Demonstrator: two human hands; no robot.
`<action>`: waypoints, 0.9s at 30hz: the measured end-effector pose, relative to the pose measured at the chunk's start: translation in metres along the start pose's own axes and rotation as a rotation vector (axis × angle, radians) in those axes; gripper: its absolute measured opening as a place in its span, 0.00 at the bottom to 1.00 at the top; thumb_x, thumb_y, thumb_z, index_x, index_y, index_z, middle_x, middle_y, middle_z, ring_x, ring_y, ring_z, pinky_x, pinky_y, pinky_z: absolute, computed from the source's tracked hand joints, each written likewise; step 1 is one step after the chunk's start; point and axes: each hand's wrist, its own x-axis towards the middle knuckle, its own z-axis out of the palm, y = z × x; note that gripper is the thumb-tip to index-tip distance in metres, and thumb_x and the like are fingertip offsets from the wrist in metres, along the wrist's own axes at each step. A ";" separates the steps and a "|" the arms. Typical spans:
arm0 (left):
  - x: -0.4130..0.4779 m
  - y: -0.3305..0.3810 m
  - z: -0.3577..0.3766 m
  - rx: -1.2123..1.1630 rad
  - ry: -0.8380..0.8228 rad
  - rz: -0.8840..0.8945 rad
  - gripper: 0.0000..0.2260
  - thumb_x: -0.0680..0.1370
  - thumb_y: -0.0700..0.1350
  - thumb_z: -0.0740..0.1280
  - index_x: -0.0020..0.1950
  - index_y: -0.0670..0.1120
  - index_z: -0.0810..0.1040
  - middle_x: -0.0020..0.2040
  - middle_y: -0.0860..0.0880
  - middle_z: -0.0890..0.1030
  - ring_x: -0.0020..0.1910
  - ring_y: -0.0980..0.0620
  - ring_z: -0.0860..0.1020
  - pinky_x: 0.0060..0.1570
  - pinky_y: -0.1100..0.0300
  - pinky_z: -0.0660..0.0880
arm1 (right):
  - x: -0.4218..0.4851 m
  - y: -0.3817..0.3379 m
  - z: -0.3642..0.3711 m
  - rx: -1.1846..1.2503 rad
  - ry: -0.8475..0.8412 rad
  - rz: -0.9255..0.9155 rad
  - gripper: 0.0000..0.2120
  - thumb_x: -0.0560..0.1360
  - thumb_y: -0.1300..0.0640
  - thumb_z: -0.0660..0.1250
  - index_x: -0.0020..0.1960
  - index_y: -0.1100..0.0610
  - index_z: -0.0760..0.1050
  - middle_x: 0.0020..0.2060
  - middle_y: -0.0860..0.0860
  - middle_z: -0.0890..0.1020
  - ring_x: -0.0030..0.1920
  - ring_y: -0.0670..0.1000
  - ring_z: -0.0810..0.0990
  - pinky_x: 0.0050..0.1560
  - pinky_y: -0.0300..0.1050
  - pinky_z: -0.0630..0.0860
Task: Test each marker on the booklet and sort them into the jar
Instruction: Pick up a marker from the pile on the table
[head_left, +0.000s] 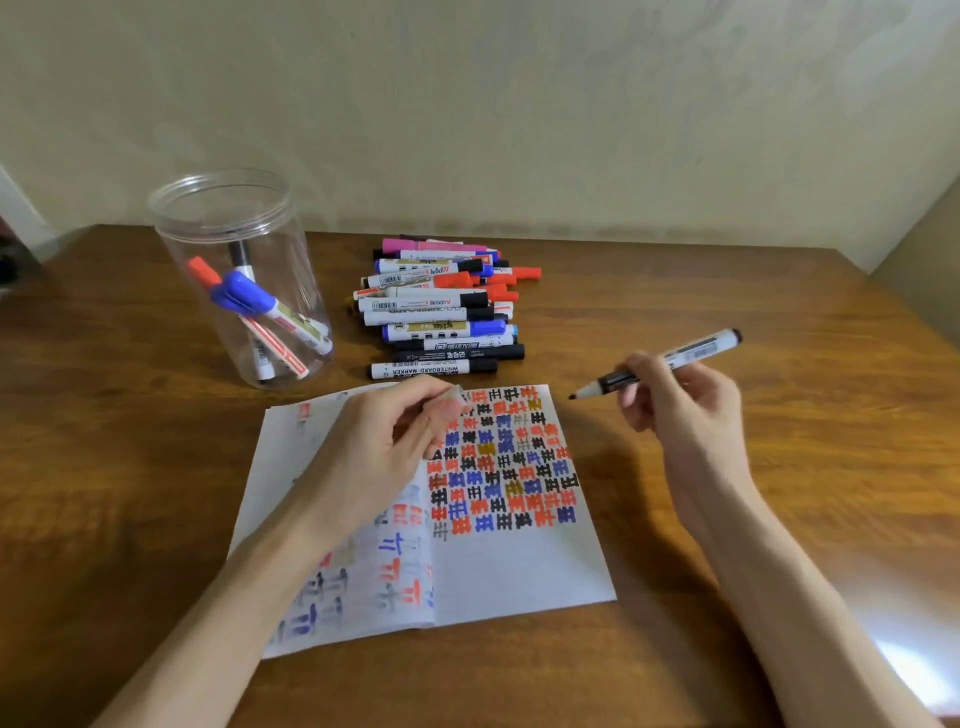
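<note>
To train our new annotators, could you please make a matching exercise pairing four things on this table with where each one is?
Things:
1. jar
2. pile of markers
3. booklet
4. uncapped marker

Places:
A. gripped in the right hand, right of the booklet
B. open beneath the left hand, which pinches a small pale object
C. upright, farthest left, holding a few capped markers
D. behind the booklet, right of the jar

Pairs: 1-C, 2-D, 3-B, 4-A

Left hand (384, 447) covers the booklet's (519, 571) upper left page; the pale item (453, 406) pinched at its fingertips is blurred (identity unclear). Lower markers of the pile (441, 306) lie hidden; both forearms (810, 649) run off the bottom edge.
</note>
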 end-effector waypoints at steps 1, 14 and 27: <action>0.001 0.002 0.004 0.005 0.003 0.003 0.10 0.84 0.54 0.63 0.50 0.52 0.81 0.38 0.54 0.80 0.39 0.53 0.79 0.38 0.66 0.74 | -0.006 0.002 0.004 -0.019 -0.045 0.010 0.13 0.80 0.55 0.70 0.40 0.61 0.83 0.32 0.55 0.82 0.34 0.54 0.75 0.39 0.48 0.72; -0.008 -0.004 0.006 0.061 0.001 0.050 0.11 0.81 0.57 0.66 0.58 0.55 0.82 0.50 0.61 0.83 0.52 0.54 0.82 0.43 0.54 0.79 | -0.059 0.005 -0.013 -0.214 -0.193 0.015 0.04 0.77 0.55 0.75 0.47 0.56 0.83 0.34 0.52 0.86 0.32 0.47 0.81 0.33 0.41 0.78; -0.014 -0.008 0.009 0.135 -0.004 0.060 0.11 0.79 0.58 0.66 0.58 0.58 0.80 0.47 0.61 0.83 0.50 0.58 0.82 0.43 0.58 0.80 | -0.064 0.021 -0.018 -0.359 -0.028 -0.161 0.08 0.76 0.62 0.73 0.40 0.53 0.81 0.34 0.44 0.85 0.34 0.48 0.85 0.35 0.39 0.80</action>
